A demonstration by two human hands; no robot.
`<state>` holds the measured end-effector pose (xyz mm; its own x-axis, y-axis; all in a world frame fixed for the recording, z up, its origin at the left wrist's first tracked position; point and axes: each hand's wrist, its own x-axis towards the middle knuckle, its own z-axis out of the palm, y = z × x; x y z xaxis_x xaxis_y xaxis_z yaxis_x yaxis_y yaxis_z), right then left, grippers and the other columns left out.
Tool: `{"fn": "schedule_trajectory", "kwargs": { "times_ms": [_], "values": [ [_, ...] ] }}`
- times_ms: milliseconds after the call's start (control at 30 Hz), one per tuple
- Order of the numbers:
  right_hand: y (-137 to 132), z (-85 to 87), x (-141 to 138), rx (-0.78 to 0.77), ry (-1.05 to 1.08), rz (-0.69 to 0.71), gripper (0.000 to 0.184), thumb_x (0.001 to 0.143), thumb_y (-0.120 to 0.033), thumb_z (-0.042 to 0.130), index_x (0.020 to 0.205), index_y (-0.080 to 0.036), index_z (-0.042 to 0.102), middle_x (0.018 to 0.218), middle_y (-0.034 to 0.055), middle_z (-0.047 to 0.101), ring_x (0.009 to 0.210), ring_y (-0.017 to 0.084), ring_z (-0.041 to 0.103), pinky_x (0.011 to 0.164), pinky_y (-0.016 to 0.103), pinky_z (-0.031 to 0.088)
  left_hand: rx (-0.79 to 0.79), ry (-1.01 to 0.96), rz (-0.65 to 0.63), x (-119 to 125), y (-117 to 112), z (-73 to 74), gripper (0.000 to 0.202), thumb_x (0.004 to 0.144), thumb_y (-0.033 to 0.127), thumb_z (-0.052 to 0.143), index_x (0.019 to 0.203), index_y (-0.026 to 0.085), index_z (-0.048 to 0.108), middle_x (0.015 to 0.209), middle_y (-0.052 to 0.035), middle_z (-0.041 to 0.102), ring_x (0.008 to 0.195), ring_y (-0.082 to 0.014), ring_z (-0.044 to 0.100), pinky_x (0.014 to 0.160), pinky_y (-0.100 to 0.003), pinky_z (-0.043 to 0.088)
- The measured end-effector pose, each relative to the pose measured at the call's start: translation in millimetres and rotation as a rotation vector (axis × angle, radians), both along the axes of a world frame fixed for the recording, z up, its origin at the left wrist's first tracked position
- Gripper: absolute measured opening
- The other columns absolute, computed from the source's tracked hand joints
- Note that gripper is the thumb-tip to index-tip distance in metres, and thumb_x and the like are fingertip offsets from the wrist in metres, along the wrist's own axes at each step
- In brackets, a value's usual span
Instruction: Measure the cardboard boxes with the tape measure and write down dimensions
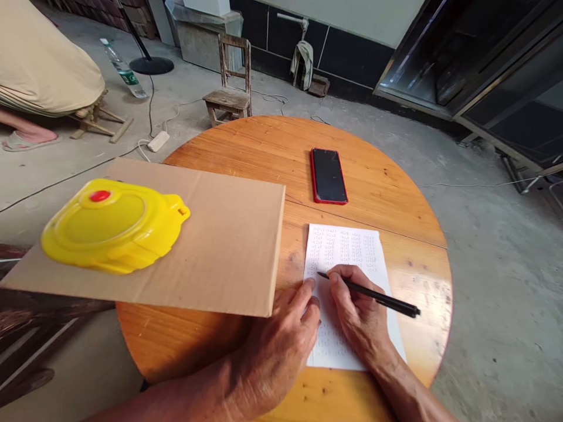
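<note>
A white sheet of paper (pixel 347 258) covered in rows of small handwritten characters lies on the round wooden table. My right hand (pixel 363 316) rests on it, closed around a black pen (pixel 378 296). The pen's tip is at the left end of a written row. My left hand (pixel 285 340) lies along the paper's left edge, fingers loosely bent and fingertips touching the sheet; it grips nothing. Next to that hand is the near right corner of a brown cardboard sheet (pixel 229 246). On the cardboard sits a yellow plastic case with a red button (pixel 101 225), shaped like a tape measure.
A phone with a red case (pixel 329 176) lies beyond the paper on the round table (pixel 246 146). The cardboard overhangs the table's left side. On the floor are a small wooden chair (pixel 226 99), a water bottle (pixel 125 70), a power strip (pixel 158 141) and cables. A person's foot shows at far left.
</note>
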<state>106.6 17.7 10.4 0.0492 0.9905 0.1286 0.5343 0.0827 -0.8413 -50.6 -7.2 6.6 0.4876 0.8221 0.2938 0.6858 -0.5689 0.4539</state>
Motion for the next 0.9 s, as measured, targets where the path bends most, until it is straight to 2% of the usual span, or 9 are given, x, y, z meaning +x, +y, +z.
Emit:
{"fn": "schedule_trajectory", "kwargs": {
  "times_ms": [167,367,600,800,900],
  "values": [
    [0.5,-0.5,0.1,-0.006,-0.013,0.029,0.015,0.094,-0.025,0.052,0.082,-0.02,0.06,0.06,-0.0055,0.049,0.054,0.01,0.043,0.051,0.021,0.038,-0.007,0.006,0.008,0.5,-0.3,-1.3,0.017,0.085,0.002,0.052,0.096,0.01,0.063,0.114,-0.0152,0.066,0.096,-0.0265,0.068,0.078,-0.042,0.063],
    [-0.9,-1.0,1.2,0.001,-0.052,0.025,0.015,0.093,-0.025,0.052,0.082,-0.02,0.06,0.056,-0.0068,0.043,0.05,0.009,0.038,0.047,0.021,0.033,-0.008,-0.003,0.0,0.2,-1.5,-2.6,0.017,0.085,0.002,0.052,0.095,0.01,0.063,0.115,-0.0154,0.065,0.095,-0.0253,0.068,0.08,-0.041,0.062],
    [-2.3,-1.5,2.0,-0.035,-0.008,0.041,0.016,0.094,-0.025,0.052,0.081,-0.02,0.059,0.061,-0.0055,0.048,0.051,0.009,0.039,0.046,0.02,0.034,-0.019,0.001,-0.008,-0.7,-0.6,-0.9,0.015,0.085,0.004,0.054,0.094,0.011,0.064,0.114,-0.0156,0.066,0.097,-0.0274,0.068,0.081,-0.045,0.062],
    [-2.1,0.0,2.6,-0.041,0.018,0.047,0.017,0.094,-0.025,0.052,0.08,-0.02,0.059,0.06,-0.0058,0.049,0.05,0.008,0.039,0.046,0.02,0.033,-0.006,-0.003,-0.018,-1.2,0.0,-0.4,0.014,0.085,0.004,0.054,0.093,0.011,0.064,0.112,-0.0156,0.066,0.097,-0.0272,0.068,0.082,-0.044,0.062],
    [-2.6,-0.6,5.0,-0.031,0.096,0.021,0.016,0.094,-0.027,0.054,0.081,-0.021,0.06,0.058,-0.0061,0.052,0.051,0.008,0.044,0.048,0.02,0.037,0.002,0.009,-0.013,-1.2,-1.3,-2.5,0.014,0.086,0.005,0.054,0.093,0.01,0.065,0.116,-0.0172,0.066,0.098,-0.027,0.068,0.084,-0.043,0.061]
  ]
}}
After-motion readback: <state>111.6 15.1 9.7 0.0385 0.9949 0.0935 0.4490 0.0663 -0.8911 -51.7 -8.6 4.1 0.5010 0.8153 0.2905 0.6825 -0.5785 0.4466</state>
